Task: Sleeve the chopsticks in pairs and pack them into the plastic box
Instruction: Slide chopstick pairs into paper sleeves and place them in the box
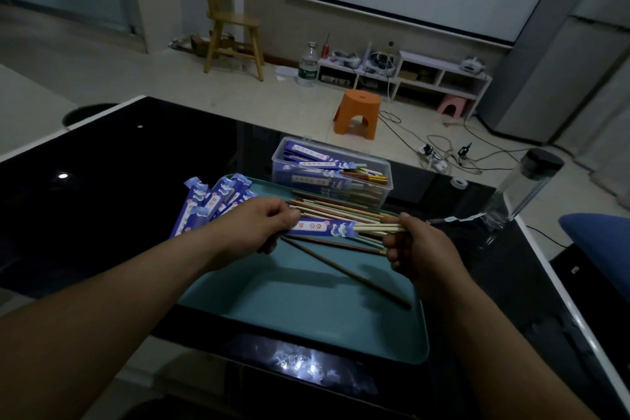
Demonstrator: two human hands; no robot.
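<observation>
Sleeve [320, 228] lies crosswise at frame centre, left hand [260, 225] pinching its left end, right hand [416, 242] clamped on the chopstick pair [371, 228] poking from its right mouth.

Sleeve [320, 228]: left end hidden under left hand [262, 225], print too small to read. Pale chopsticks [371, 228]: front part inside sleeve, back ends lost in right hand [414, 245]. Loose chopsticks [327, 210] partly behind both hands, count unclear. Left forearm [136, 290] covers part of tray [306, 310] left edge; it & right forearm [494, 334] cut off at bottom. Plastic box [279, 162] lower layers blurred thru wall. Blue thing [600, 242] cut off at right, can't ID.
</observation>
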